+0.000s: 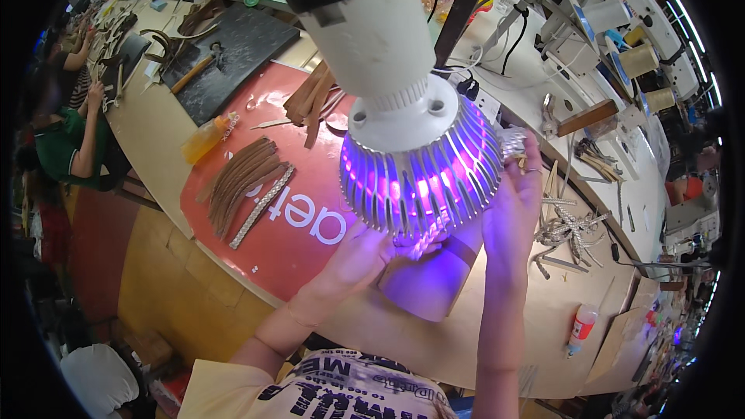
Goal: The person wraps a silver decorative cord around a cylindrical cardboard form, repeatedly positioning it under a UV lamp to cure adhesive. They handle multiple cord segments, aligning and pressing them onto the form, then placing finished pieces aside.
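A purple-glowing lamp (419, 167) with a white neck hangs in front of my hands and hides much of what lies between them. My left hand (361, 254) is closed at the lamp's lower edge, on a braided strap (425, 242) lit purple. At the lamp's right side, my right hand (512, 198) pinches a silvery braided piece (512, 142); whether the two are one strap is hidden. Below the lamp, between my wrists, a tan curved piece (423, 287) rests on the table. To the left lie several brown strips (244, 182) and a silvery braided strip (262, 206).
A yellow-orange bottle (208, 138) stands by a red mat (225, 225). A hammer (194, 74) lies on a dark slab (240, 46) beyond. On the right are a heap of braided straps (570, 233), a red-labelled bottle (582, 326) and thread spools (640, 60). Other people work at far left.
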Demonstrator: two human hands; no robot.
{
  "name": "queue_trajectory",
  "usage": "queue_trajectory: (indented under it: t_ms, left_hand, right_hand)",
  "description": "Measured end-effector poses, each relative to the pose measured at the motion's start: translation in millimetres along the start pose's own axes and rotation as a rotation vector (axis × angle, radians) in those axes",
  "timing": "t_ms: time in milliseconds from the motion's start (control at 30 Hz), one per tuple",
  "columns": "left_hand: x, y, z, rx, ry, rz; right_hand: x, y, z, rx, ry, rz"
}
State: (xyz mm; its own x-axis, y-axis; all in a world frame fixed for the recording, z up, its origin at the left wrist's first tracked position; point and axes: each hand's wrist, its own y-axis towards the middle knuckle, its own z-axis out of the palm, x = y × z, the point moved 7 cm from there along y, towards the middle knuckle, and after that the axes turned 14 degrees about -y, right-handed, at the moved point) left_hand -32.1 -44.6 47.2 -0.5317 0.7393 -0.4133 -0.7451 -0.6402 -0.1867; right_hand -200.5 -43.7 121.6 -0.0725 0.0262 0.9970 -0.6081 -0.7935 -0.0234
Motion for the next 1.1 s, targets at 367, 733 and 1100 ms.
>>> queue_trajectory:
  t_ms: [367,733,1100]
  left_hand:
    - [-5,1,20,0.003,0.275,0.043]
    - [6,-2,-1,0.120,0.509,0.060]
    - [11,-1,-11,-0.233,0.955,0.377]
  right_hand:
    - [7,-33,-50,-0.390,-0.312,-0.212]
    - [6,-114,-42,0.166,-1.176,0.030]
    - [-5,-94,-36,0.106,-0.959,0.052]
